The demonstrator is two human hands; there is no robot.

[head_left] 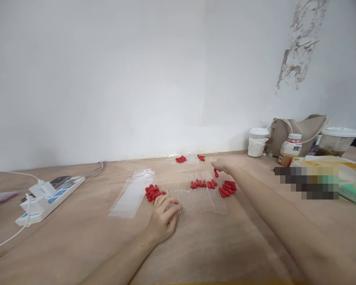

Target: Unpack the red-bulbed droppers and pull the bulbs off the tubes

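My right hand reaches to the far side of the table, closed on a glass dropper whose red rubber bulb hangs below the fingers. Just in front lie several assembled droppers side by side, bulbs toward me. Loosely bent, with fingers apart, my left hand rests at the left end of a row of clear glass tubes. Its fingertips are at the tubes; nothing held shows. One pile of red bulbs is partly hidden behind that hand. Another pile of red bulbs sits right of the tubes.
Clear zip bags lie left of the bulbs. By the wall is a bag with red-bulbed droppers. A power strip with cables is at left. At right stand a lidded cup, a bottle and a grey bag.
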